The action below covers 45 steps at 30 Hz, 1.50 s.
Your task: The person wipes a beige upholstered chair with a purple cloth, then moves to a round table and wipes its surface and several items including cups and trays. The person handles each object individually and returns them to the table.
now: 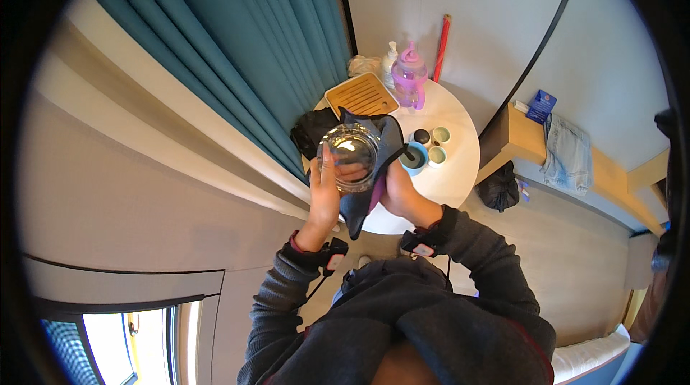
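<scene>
A clear round glass dish, perhaps an ashtray (353,157), is gripped at its left side by my left hand (324,191), with the thumb on its near face and fingers visible through the glass. My right hand (399,191) holds a dark grey cloth with black edging and a purple underside (391,134) against the dish's right side; its fingers are largely hidden behind the cloth. Both are held above a round white table (453,180). Just right of the cloth stand a blue cup (414,158), two small pale cups (437,156) and a black-topped small container (421,137).
A slatted bamboo tray (361,95), a pink-lidded bottle (409,77), a white pump bottle (389,64) and a black bag (315,131) stand at the table's far and left parts. Teal curtains (253,50) hang at left. Right, a wooden bench (525,137) bears folded jeans (567,156).
</scene>
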Each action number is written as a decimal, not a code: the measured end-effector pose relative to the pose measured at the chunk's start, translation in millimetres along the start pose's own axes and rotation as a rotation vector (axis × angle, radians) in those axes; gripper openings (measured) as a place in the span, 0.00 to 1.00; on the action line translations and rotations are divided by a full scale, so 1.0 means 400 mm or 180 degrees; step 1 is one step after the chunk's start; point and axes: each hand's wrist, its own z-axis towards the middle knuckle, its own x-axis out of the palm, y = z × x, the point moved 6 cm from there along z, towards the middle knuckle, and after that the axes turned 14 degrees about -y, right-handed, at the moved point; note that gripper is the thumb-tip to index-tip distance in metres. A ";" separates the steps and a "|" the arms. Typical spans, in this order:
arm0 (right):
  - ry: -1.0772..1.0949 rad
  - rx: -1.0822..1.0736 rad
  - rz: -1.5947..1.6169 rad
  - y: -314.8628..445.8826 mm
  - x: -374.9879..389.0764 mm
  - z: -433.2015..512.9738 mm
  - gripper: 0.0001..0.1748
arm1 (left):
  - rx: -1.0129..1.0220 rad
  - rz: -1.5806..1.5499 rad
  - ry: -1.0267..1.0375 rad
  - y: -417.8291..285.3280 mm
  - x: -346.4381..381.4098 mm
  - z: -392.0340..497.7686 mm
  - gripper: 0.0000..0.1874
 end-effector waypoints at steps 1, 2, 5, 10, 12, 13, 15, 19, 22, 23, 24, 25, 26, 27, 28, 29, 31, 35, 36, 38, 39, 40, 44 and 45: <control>-0.0145 0.0340 -0.0090 0.000 -0.006 -0.003 0.26 | -0.0226 0.0164 0.0100 0.006 -0.015 0.005 0.26; -0.0059 0.0447 -0.0263 0.010 -0.003 0.000 0.25 | -0.0331 0.0310 0.0319 0.010 -0.026 0.005 0.27; 0.0644 0.0312 -0.1241 0.041 0.006 0.026 0.18 | -0.0885 0.0810 0.0773 0.039 -0.052 0.015 0.25; -0.0297 -0.0667 -0.0778 -0.009 -0.050 0.076 0.16 | 0.0080 0.0828 -0.0291 0.033 -0.087 0.060 0.22; -0.0692 -0.1116 -0.0306 -0.023 -0.067 0.068 0.15 | 0.1117 0.1883 -0.0392 0.030 -0.083 0.032 0.22; -0.0769 -0.1332 -0.0141 -0.024 -0.069 0.060 0.13 | 0.1404 0.2449 -0.0471 0.036 -0.084 0.024 0.21; -0.0904 -0.0859 -0.0525 -0.041 -0.073 0.054 0.13 | 0.0684 0.2169 -0.0298 0.077 -0.114 0.022 0.19; 0.0123 0.0265 -0.0719 -0.035 -0.033 0.035 0.16 | 0.2124 0.2702 0.0305 0.011 -0.121 0.041 0.15; 0.0161 0.0360 -0.1194 -0.037 -0.027 0.020 0.16 | 0.2557 0.3403 0.0990 -0.002 -0.108 0.049 0.16; 0.0084 0.0265 -0.1323 -0.040 -0.026 0.017 0.16 | 0.2214 0.3331 0.0755 -0.004 -0.122 0.061 0.17; -0.0148 0.0015 -0.1241 -0.036 -0.030 0.014 0.17 | 0.1874 0.3232 0.0467 0.000 -0.135 0.070 0.17; -0.0274 -0.0266 -0.1174 -0.033 -0.028 0.009 0.17 | 0.1743 0.2996 0.0191 -0.005 -0.143 0.073 0.17; -0.0578 -0.0416 -0.1189 -0.028 -0.041 0.004 0.17 | 0.1179 0.3123 0.0198 0.023 -0.153 0.072 0.18; -0.0839 -0.0428 -0.1241 -0.034 -0.050 -0.003 0.18 | 0.1173 0.3005 0.0328 0.029 -0.149 0.061 0.18; -0.0811 -0.0297 -0.1787 -0.039 -0.057 -0.010 0.20 | 0.1160 0.2881 0.0445 0.037 -0.146 0.050 0.18; -0.0542 0.0101 -0.1378 -0.056 -0.053 -0.017 0.21 | 0.0963 0.2839 0.0515 0.049 -0.147 0.045 0.18; -0.0199 0.0913 -0.0535 -0.077 -0.056 -0.036 0.22 | 0.1385 0.3014 0.0905 0.047 -0.133 0.025 0.18; -0.0179 0.1443 -0.0358 -0.111 -0.107 -0.047 0.24 | 0.1954 0.3422 0.1176 0.063 -0.115 0.010 0.18; -0.0187 0.1616 -0.0175 -0.132 -0.121 -0.050 0.24 | 0.1809 0.3488 0.1153 0.077 -0.119 0.019 0.19; -0.0521 0.1627 -0.0389 -0.161 -0.177 -0.048 0.23 | 0.1576 0.3611 0.1358 0.117 -0.122 0.042 0.19; -0.0457 0.1667 -0.0363 -0.174 -0.197 -0.050 0.22 | 0.1476 0.3663 0.1579 0.140 -0.127 0.056 0.20; -0.0798 0.1606 -0.0762 -0.178 -0.244 -0.050 0.21 | 0.1383 0.3697 0.1758 0.167 -0.132 0.072 0.20; -0.1313 0.1233 -0.1218 -0.106 -0.398 -0.067 0.20 | 0.1333 0.3790 0.1452 0.266 -0.164 0.162 0.20; -0.1491 0.1174 -0.0877 -0.082 -0.428 -0.064 0.20 | 0.1214 0.3755 0.1351 0.293 -0.170 0.185 0.19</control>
